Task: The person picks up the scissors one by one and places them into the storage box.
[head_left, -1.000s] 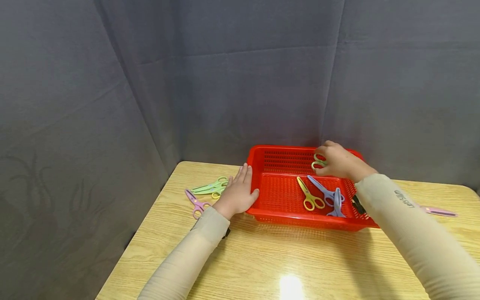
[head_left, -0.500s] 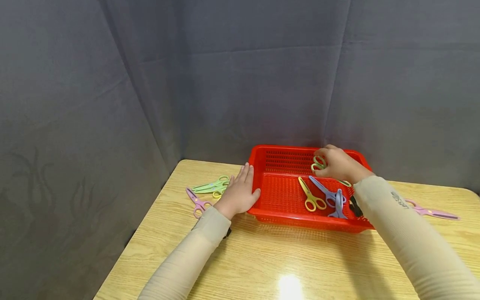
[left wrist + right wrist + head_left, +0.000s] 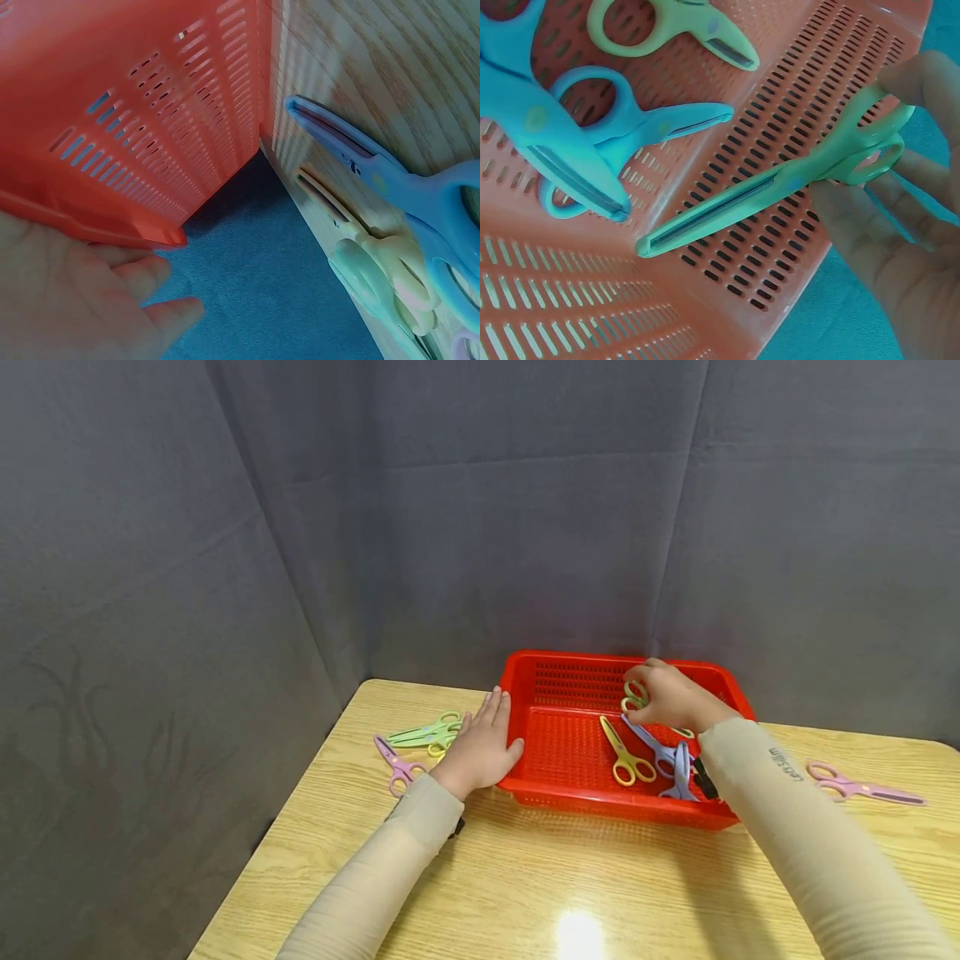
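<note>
The rectangular plastic basket (image 3: 558,752) is red, patterned with slots; the ring-handled plastic scissors (image 3: 789,180) central in the right wrist view are light green. The flat worktop (image 3: 525,877) is wood-grained tan.

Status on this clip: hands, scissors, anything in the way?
Left hand against red basket, left side. Right hand pinching green scissors by the handles. Yellow scissors and two purple scissors inside, possibly in the way.

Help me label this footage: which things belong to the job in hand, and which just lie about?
Probably in the job:
green scissors in the right hand
red basket, touched by the left hand
yellow scissors and purple scissors inside it

Apparently just lying about, untouched:
pink scissors right of the basket
assorted scissors left of it
</note>
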`<action>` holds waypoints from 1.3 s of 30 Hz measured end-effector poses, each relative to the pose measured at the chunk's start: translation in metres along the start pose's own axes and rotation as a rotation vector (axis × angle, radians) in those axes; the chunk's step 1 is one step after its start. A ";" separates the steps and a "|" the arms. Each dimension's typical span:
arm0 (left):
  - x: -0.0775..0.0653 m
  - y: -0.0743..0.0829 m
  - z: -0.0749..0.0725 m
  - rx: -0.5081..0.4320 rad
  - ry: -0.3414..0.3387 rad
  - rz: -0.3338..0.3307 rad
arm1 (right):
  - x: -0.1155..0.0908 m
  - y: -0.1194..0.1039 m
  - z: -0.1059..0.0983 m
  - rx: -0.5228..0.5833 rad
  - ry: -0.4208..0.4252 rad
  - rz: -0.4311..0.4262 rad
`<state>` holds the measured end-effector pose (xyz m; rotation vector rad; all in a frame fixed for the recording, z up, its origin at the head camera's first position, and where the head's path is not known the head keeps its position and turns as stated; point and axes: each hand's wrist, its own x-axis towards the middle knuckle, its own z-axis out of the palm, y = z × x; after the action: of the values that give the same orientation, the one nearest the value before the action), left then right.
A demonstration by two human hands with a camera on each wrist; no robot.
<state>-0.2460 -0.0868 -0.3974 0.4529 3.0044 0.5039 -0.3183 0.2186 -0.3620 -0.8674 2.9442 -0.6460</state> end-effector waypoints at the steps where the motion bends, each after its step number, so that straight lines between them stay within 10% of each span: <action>1: 0.000 0.000 0.000 0.000 0.000 0.000 | 0.000 0.001 0.001 -0.002 -0.004 0.001; 39: -0.003 -0.003 -0.002 0.004 -0.014 0.015 | 0.002 0.005 0.035 -0.022 -0.199 -0.033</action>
<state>-0.2439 -0.0914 -0.3965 0.4770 2.9915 0.4940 -0.3190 0.2080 -0.3956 -0.9250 2.7707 -0.4976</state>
